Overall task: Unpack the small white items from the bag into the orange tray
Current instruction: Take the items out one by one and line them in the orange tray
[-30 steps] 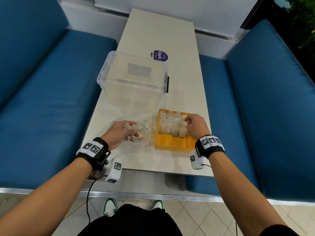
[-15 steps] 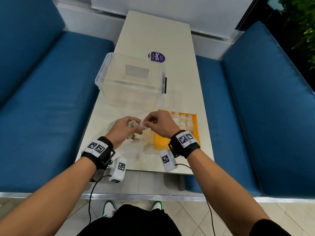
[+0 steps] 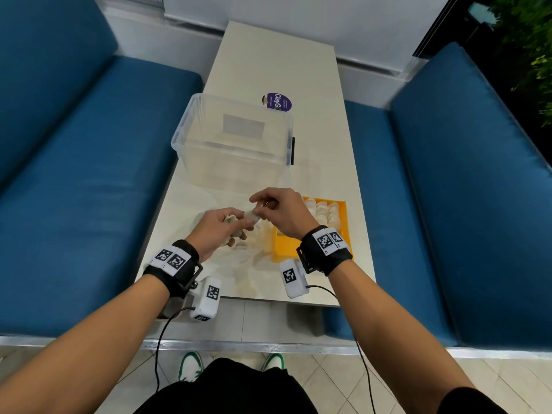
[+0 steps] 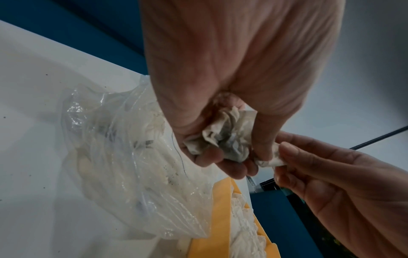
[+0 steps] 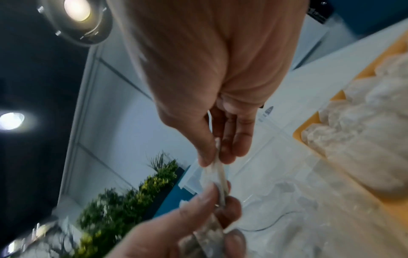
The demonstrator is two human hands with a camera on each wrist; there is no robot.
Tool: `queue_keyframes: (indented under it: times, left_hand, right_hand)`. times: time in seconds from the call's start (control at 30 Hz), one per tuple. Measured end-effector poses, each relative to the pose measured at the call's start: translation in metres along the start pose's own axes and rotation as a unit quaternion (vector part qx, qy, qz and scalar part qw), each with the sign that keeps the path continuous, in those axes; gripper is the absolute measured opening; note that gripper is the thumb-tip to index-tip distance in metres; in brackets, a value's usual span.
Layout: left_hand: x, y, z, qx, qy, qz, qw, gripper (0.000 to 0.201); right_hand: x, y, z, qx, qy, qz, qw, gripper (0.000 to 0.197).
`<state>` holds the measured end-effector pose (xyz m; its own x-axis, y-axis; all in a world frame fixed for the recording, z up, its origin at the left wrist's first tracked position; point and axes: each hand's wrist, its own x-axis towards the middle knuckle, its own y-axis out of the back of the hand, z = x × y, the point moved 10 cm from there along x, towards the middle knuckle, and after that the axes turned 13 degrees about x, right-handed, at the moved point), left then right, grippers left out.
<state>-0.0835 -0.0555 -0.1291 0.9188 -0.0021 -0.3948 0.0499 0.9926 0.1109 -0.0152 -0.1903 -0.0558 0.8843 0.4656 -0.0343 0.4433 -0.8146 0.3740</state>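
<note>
Between the two hands, above the near part of the table, a small crumpled white item (image 4: 268, 158) is pinched at one end by the thumb and forefinger of the right hand (image 3: 282, 212) while its other end meets the fingertips of the left hand (image 3: 213, 227). The left hand's fingers are curled round a bunch of crumpled white items (image 4: 223, 137) in its palm, seen clearly in the left wrist view. The right hand's remaining fingers are loosely extended; its grip is a narrow pinch on the item.

Just under the left hand lies the clear, crinkled plastic bag (image 4: 123, 157), flat on the pale table (image 3: 277, 64) with more white pieces showing through it. The bag's near-right edge touches the side of the shallow orange rectangular tray (image 3: 345, 228), which sits to the right under the right wrist. Rows of small white items (image 3: 327, 213) fill the far part of the tray; its near part shows bare orange.

Beyond the hands stands a large transparent plastic storage box (image 3: 236, 141) with no lid on it, and behind its far right corner lies a round purple sticker (image 3: 277, 101). Blue upholstered benches (image 3: 74, 174) flank the table on both sides.
</note>
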Motion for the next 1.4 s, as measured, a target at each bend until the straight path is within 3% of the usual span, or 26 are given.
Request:
queue_keyframes:
  times: [0.13, 0.3, 0.43, 0.57, 0.7, 0.87, 1.13, 1.27, 1.4]
  left_hand:
    - [-0.002, -0.003, -0.002, -0.014, 0.004, -0.005, 1.000, 0.032]
    - [-0.004, -0.005, -0.001, -0.025, 0.009, -0.012, 1.000, 0.037]
    - [-0.006, -0.003, 0.001, -0.032, 0.002, -0.003, 0.999, 0.038]
    - [-0.008, -0.003, 0.003, -0.033, -0.003, 0.000, 0.999, 0.036]
    - [-0.008, -0.004, -0.001, -0.037, 0.010, -0.003, 0.999, 0.032]
    - [-0.010, -0.007, -0.001, -0.027, 0.011, -0.010, 1.000, 0.035]
    - [-0.009, -0.010, -0.003, -0.003, 0.008, 0.002, 1.000, 0.028]
    - [-0.005, -0.007, -0.015, 0.019, 0.035, 0.010, 0.999, 0.019]
    - [0.000, 0.001, -0.023, 0.012, 0.055, 0.020, 0.998, 0.020]
  right_hand:
    - [0.000, 0.006, 0.003, 0.055, -0.006, 0.024, 0.998, 0.031]
    - [-0.003, 0.006, 0.005, -0.025, -0.004, 0.033, 0.999, 0.012]
    - [-0.004, 0.008, 0.014, 0.003, -0.045, 0.067, 0.997, 0.013]
    - [-0.006, 0.004, 0.010, 0.015, -0.048, 0.062, 0.997, 0.030]
    - [-0.005, 0.005, 0.007, 0.015, -0.025, 0.043, 0.999, 0.009]
    - [-0.006, 0.001, -0.004, -0.013, 0.007, 0.020, 1.000, 0.011]
    - [-0.009, 0.010, -0.010, -0.022, 0.026, 0.058, 0.998, 0.006]
    - [-0.015, 0.036, -0.007, -0.064, 0.029, 0.071, 0.995, 0.004]
    - [-0.027, 0.079, 0.025, -0.135, -0.031, 0.055, 0.989, 0.009]
